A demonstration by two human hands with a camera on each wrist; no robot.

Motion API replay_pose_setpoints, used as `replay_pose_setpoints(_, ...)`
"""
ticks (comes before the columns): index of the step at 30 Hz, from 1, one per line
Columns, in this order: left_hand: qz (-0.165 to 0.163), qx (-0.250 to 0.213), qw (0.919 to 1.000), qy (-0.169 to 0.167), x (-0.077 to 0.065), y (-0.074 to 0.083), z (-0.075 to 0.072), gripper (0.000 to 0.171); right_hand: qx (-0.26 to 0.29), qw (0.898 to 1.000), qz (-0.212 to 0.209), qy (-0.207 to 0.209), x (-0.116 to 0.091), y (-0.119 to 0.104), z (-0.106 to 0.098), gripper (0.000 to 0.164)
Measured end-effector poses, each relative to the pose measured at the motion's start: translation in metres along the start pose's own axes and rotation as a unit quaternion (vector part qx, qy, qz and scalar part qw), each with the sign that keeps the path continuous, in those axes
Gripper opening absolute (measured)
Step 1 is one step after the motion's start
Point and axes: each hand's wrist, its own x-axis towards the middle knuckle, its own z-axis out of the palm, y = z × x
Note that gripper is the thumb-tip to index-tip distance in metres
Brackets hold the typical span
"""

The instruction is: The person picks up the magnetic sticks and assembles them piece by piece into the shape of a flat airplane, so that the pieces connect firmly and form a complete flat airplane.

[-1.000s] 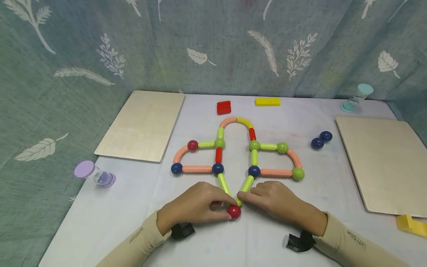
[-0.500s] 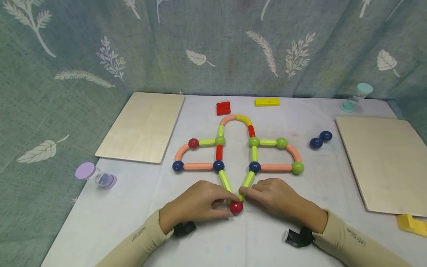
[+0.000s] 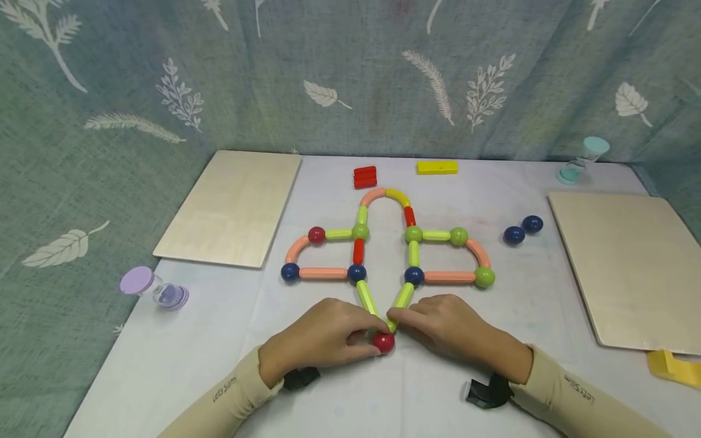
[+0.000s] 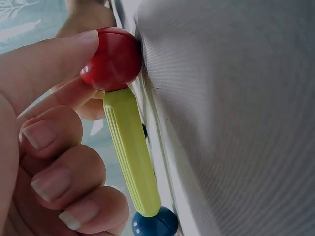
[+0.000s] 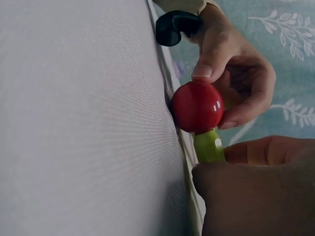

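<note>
My left hand (image 3: 323,334) pinches a red ball (image 3: 384,342) between thumb and index finger on the white table. A yellow-green rod (image 4: 132,150) runs from that ball to a blue ball (image 4: 156,222) in the left wrist view. My right hand (image 3: 454,325) pinches the other yellow-green rod (image 3: 404,298) near its lower end. In the right wrist view this rod (image 5: 208,146) meets the red ball. Both rods form a V below a flat, closed outline of magnetic sticks and balls, with a side loop each way and a curved top (image 3: 386,192).
Wooden boards lie left (image 3: 230,210) and right (image 3: 630,267). Two loose blue balls (image 3: 514,235) sit near the right board. Red sticks (image 3: 365,177) and a yellow bar (image 3: 437,167) lie at the back. A purple sand timer (image 3: 153,287) and teal one (image 3: 583,161) flank the table.
The outline's right half has shifted slightly up and inward, its rod still in my right hand. Both hands hold nearly the same position. The two loose blue balls lie slightly farther apart.
</note>
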Motion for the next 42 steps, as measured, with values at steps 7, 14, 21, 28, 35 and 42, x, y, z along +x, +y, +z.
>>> replay_pose_setpoints(7,-0.007,0.022,0.9997,0.009,0.001,-0.003,-0.003,0.026,0.003,0.999,0.032,0.022,0.000,0.003,0.001,0.038)
replay_pose_setpoints(14,-0.001,0.041,0.9990,0.019,0.008,-0.007,-0.004,0.031,0.002,0.996,0.090,0.014,-0.003,0.006,0.000,0.044)
replay_pose_setpoints(21,-0.031,0.047,0.9981,0.026,0.014,-0.010,-0.003,0.033,-0.008,0.990,0.142,0.015,-0.003,0.005,0.001,0.051)
replay_pose_setpoints(28,-0.037,0.041,0.9982,0.023,0.013,-0.009,-0.002,0.032,0.001,0.990,0.138,0.007,-0.005,0.006,0.004,0.050)
replay_pose_setpoints(35,-0.034,0.037,0.9986,0.016,0.011,-0.007,-0.001,0.033,0.030,0.993,0.113,-0.010,-0.005,0.002,0.004,0.048)
replay_pose_setpoints(42,-0.022,0.036,0.9987,0.026,0.011,-0.009,-0.001,0.031,0.037,0.994,0.103,-0.017,-0.006,0.001,0.004,0.050)
